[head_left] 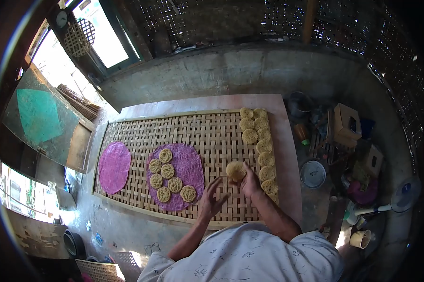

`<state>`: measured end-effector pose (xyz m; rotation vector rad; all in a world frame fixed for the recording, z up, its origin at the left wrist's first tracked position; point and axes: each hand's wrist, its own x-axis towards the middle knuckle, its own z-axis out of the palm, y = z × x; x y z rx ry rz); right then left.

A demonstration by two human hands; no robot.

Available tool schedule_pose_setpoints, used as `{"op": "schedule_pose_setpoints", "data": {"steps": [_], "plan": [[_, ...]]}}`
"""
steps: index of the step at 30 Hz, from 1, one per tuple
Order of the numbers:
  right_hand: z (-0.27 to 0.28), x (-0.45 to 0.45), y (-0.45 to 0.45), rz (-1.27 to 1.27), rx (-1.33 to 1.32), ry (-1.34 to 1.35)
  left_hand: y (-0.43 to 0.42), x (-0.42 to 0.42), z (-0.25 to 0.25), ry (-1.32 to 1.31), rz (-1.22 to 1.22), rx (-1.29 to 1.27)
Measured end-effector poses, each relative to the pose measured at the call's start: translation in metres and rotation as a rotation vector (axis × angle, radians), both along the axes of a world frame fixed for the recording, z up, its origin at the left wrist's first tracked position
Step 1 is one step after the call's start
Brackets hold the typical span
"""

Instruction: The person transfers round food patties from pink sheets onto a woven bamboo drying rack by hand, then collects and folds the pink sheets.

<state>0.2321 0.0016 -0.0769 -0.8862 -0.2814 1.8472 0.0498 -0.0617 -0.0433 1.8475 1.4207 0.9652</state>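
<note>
My right hand (251, 183) grips a round, yellow noodle-like cracker (235, 170) by its right side, above the woven bamboo tray (221, 136). Just to the left, my left hand (213, 201) is empty, its fingers apart and pointing toward the held cracker. Several similar crackers (175, 184) with a coarse, stringy surface lie on a round purple sheet (186, 160) left of my hands. More flat yellow crackers (267, 172) line the tray's right edge in a column, doubled at the far end.
A second purple sheet (114, 168) lies near the tray's left end. Beneath the tray is a pale board (287, 155). To the right on the floor stand a round metal lid (313, 174), a cardboard box (347, 123) and a fan (404, 195). A concrete wall (198, 75) runs behind.
</note>
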Motion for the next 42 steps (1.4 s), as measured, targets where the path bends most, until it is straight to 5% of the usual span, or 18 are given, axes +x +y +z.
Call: {"op": "schedule_pose_setpoints", "data": {"steps": [3, 7, 11, 14, 22, 28, 31, 35, 42], "plan": [[0.017, 0.007, 0.005, -0.091, 0.095, -0.117, 0.002, 0.003, -0.025, -0.407, 0.176, -0.419], [0.02, -0.013, -0.004, -0.118, 0.11, -0.078, 0.014, 0.022, 0.003, -0.831, 0.184, -0.549], [0.021, -0.029, -0.028, 0.005, 0.388, -0.372, 0.032, 0.025, -0.01, -1.186, 0.155, -0.596], [0.025, -0.031, -0.042, -0.014, 0.399, -0.661, 0.034, 0.024, 0.001, -1.141, 0.2, -0.484], [0.029, -0.003, -0.03, 0.037, 0.261, -0.044, 0.042, 0.001, 0.057, -0.379, -0.132, -0.504], [0.042, -0.003, -0.029, 0.107, 0.171, 0.04, 0.048, 0.006, 0.046, -0.556, -0.113, -0.438], [0.031, -0.005, -0.032, 0.021, 0.071, 0.075, 0.05, 0.0, 0.027, -0.623, 0.063, -0.297], [-0.004, 0.001, -0.023, -0.073, -0.003, 0.093, 0.035, -0.021, -0.008, -0.558, 0.173, -0.429], [-0.069, 0.034, 0.033, -0.215, 0.105, -0.227, 0.002, -0.077, -0.109, -0.156, 0.422, -0.192]]}}
